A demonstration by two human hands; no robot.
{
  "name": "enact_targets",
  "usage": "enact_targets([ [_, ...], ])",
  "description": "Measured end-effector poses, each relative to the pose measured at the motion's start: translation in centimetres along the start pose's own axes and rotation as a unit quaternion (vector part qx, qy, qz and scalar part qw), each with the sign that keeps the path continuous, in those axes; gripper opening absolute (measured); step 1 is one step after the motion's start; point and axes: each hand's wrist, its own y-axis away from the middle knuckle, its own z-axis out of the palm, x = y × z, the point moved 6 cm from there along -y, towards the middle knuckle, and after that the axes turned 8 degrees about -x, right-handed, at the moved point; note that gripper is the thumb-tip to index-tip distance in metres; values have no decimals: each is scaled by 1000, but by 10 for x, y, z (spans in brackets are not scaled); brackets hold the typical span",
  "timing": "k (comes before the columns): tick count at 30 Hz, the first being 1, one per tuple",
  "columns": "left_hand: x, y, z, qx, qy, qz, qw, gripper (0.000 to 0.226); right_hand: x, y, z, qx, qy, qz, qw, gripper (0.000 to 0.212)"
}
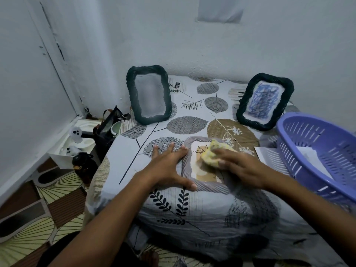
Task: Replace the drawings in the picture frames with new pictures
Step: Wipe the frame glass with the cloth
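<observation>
**Grey frame flat on the bed, cloth on its glass**

We see a grey woven picture frame (pixel 187 166) lying flat on the leaf-print bedspread (pixel 192 105), near the front edge of the bed, between the two hands. A picture with pale and tan tones shows through its glass.

Left hand (pixel 169 166): palm down, fingers straight and spread. The fingertips lie on the bedspread and against the frame's left border; the thumb rests by the frame's lower left corner. It grips nothing.

Right hand (pixel 240 166): blurred. It lies over a crumpled yellow cloth (pixel 212 153) that sits on the frame's glass, upper right part. The fingers extend over the cloth; we cannot tell whether they curl round it or only press on it.

Two dark woven frames stand upright farther back on the bed, well apart. The left dark frame (pixel 149 94) leans near the wall and its picture area reads as a grey blur. The right dark frame (pixel 264 102) is tilted and holds a blue scribbled drawing (pixel 264 101).

A purple slotted basket (pixel 317 151) sits at the right edge of the bed, just beside the right dark frame, with white paper sheets (pixel 267 155) under and inside it.

Beside the bed at left: a dark bag (pixel 107 130) and a white box (pixel 77 143) on the patterned floor.
</observation>
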Motion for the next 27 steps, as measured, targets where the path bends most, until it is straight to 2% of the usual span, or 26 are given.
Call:
enact_targets([
  [1,-3,-2,1,5,9,7,1000,113,-4,1,-13,42,-75,14,996,34],
  [3,-7,-6,1,31,58,30,997,113,-15,4,-40,123,-224,31,966,26],
  [5,-8,-5,-7,86,207,59,973,107,-26,2,-55,165,-385,26,908,23],
  [6,-7,-2,-14,123,270,73,952,95,-30,-2,-57,174,-472,13,864,23],
  [8,-7,7,-31,198,343,83,915,65,-43,-14,-52,170,-608,-10,776,24],
  [10,-12,12,-38,210,446,73,867,48,-58,-30,-35,146,-697,-11,702,29],
  [12,-21,15,-37,169,558,52,811,51,-75,-47,-9,117,-762,3,637,35],
  [14,-33,19,-37,146,617,24,773,57,-88,-64,15,107,-790,19,604,40],
  [16,-50,25,-42,167,630,-11,758,57,-96,-79,32,120,-772,43,622,39],
  [20,-86,37,-54,214,622,-57,751,56,-96,-95,45,142,-642,112,745,23],
  [24,-114,47,-63,249,518,-108,811,56,-100,-103,55,89,-562,121,813,17],
  [27,-124,53,-67,259,457,-117,843,58,-104,-108,62,71,-469,117,873,12],
])
